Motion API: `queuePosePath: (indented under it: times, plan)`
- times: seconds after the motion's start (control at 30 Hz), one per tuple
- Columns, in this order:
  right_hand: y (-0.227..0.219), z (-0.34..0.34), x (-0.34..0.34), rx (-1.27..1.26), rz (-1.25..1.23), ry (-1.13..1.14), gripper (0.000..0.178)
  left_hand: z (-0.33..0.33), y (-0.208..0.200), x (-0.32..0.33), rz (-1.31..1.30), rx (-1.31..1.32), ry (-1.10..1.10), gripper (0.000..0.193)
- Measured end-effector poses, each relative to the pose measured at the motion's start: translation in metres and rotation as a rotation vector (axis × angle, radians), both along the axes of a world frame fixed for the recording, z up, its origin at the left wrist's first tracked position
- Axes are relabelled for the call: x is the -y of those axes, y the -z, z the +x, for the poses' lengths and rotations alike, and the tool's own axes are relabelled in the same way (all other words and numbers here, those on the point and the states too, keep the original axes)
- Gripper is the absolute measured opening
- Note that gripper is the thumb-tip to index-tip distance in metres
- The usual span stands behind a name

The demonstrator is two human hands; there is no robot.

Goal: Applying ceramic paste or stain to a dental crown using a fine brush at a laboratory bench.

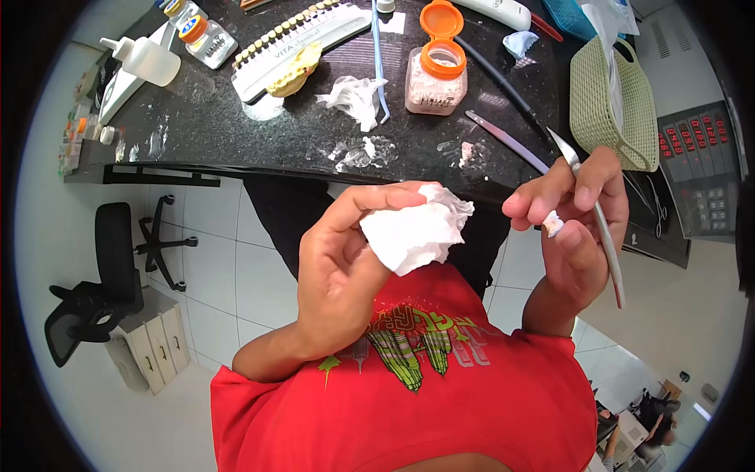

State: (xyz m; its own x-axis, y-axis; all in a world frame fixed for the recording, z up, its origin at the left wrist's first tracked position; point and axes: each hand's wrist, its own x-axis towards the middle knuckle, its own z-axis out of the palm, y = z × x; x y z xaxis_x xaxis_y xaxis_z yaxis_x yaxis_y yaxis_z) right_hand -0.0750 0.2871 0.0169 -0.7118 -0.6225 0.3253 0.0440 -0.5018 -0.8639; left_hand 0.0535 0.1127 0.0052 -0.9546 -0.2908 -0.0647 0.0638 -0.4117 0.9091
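Note:
In my left hand (pixel 334 263) a crumpled white tissue (pixel 417 236) is pinched between thumb and fingers, in front of my chest. My right hand (pixel 578 244), off to the right, grips a tiny whitish, tooth-like piece (pixel 554 223) between thumb and fingertips. The same hand also keeps a slim metal carving knife (pixel 610 256) between its fingers, blade pointing up toward the bench and handle running down past the palm. The two hands are apart, both just off the bench's near edge.
On the black bench (pixel 259 141) stand an open jar of pinkish powder (pixel 435 90), a tooth shade guide (pixel 303 47), a yellow mould (pixel 295 71), another crumpled tissue (pixel 354 100), a squeeze bottle (pixel 148 61) and a purple-handled spatula (pixel 507 141). A woven basket (pixel 598 110) sits right, beside a control panel (pixel 700 157).

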Motion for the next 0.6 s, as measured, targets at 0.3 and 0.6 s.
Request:
queuePosePath:
  times: [0.3,0.6]
  plan:
    - [-0.005,0.001,0.006,-0.039,-0.031,0.021,0.031,-0.011,-0.006,-0.006,-0.15,-0.1,-0.092,0.039]
    - [-0.005,0.008,0.02,-0.357,0.172,0.178,0.037,-0.02,-0.011,-0.004,0.037,0.135,-0.038,0.029]
